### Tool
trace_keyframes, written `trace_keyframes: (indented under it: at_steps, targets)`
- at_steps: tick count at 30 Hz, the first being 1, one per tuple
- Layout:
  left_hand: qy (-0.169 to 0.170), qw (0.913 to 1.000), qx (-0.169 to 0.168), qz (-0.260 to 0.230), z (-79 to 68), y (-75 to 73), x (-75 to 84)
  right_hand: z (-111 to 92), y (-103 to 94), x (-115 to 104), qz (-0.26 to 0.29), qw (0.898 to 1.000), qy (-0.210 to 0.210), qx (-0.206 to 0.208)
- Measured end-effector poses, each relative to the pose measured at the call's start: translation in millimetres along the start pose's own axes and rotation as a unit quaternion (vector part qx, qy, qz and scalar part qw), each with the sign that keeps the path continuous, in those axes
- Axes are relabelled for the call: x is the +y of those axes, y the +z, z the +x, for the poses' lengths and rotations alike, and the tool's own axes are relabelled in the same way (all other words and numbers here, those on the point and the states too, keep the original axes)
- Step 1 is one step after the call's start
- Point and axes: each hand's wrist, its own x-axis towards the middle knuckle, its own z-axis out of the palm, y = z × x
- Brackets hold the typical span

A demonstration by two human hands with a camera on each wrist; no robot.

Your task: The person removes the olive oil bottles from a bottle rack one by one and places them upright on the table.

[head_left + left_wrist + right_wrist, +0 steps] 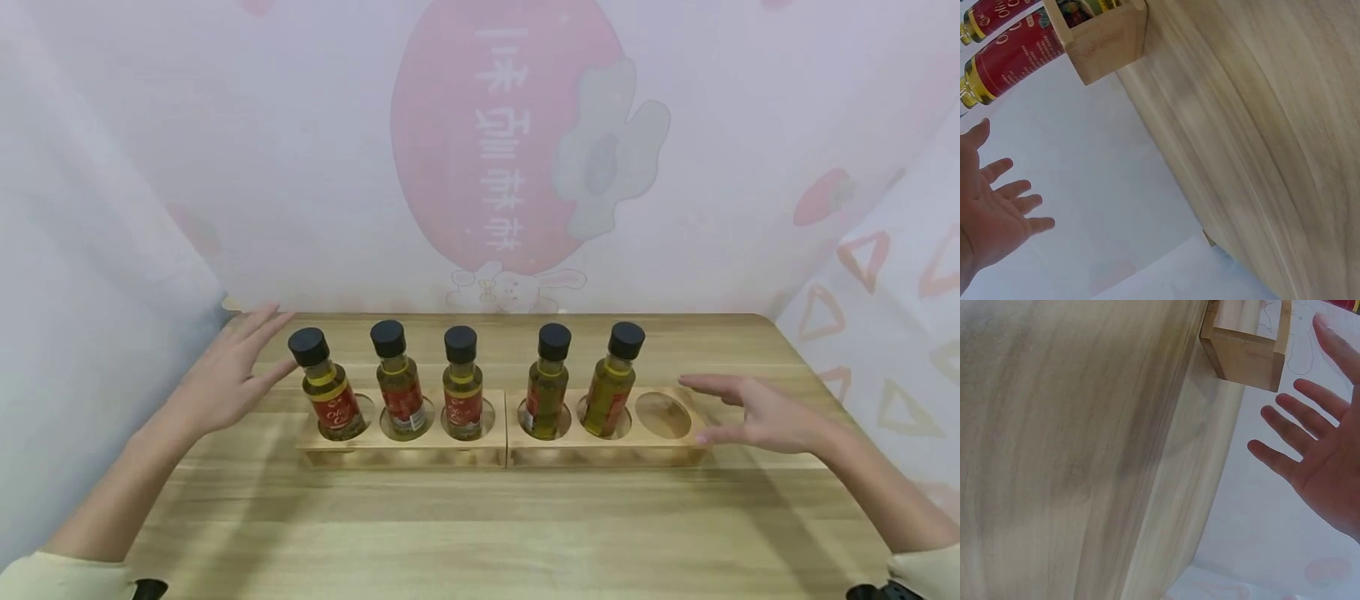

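Five bottles stand in wooden racks between left fingers and right fingers; both sets outstretched, unclenched.

Black-capped cylindrical glass bottles are labelled red and banded yellow. The tan wooden tabletop is streaked with brown grain.

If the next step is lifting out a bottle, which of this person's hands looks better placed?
Probably the left hand: it is empty and close beside the end bottle. The right hand, also empty, is nearest the vacant hole at the row's other end, farther from any bottle.
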Motion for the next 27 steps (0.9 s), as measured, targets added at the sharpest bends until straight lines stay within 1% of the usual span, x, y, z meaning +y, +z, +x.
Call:
trace_keyframes:
  at_steps: [2,4,7,10,12,16,18,21,25,27]
  targets:
    - [0.006,0.9991,0.009,-0.04,0.8,-2.1,2.6,0.7,1.3,3.0,0.013,1.0,-0.007,-0.009]
    - [0.005,0.9964,0.014,-0.084,1.2,-4.3,6.2,1.8,2.4,5.9,0.028,0.999,-0.011,-0.019]
    - [-0.006,0.9895,0.027,-0.142,1.5,-7.5,13.1,3.7,3.0,8.9,0.047,0.998,-0.008,-0.028]
    - [-0.012,0.983,0.036,-0.18,1.1,-9.8,19.2,4.6,1.9,9.8,0.056,0.998,-0.002,-0.035]
    - [-0.004,0.9791,0.033,-0.2,0.8,-11.4,22.7,5.1,1.2,10.0,0.064,0.997,0.001,-0.039]
    - [-0.001,0.9707,0.004,-0.24,-2.0,-13.3,27.6,4.9,0.9,10.6,0.081,0.996,0.012,-0.044]
    - [-0.01,0.9655,-0.011,-0.26,-3.6,-13.6,29.1,4.6,1.6,11.1,0.088,0.995,0.013,-0.044]
    - [-0.026,0.9612,-0.021,-0.274,-5.0,-13.1,29.9,5.3,3.3,12.4,0.097,0.994,0.008,-0.044]
    - [-0.037,0.9592,-0.017,-0.28,-5.3,-10.5,28.8,6.5,3.9,13.0,0.108,0.993,0.006,-0.049]
    - [-0.038,0.9558,-0.012,-0.291,-5.4,-9.1,27.9,6.7,4.0,13.0,0.115,0.992,0.009,-0.051]
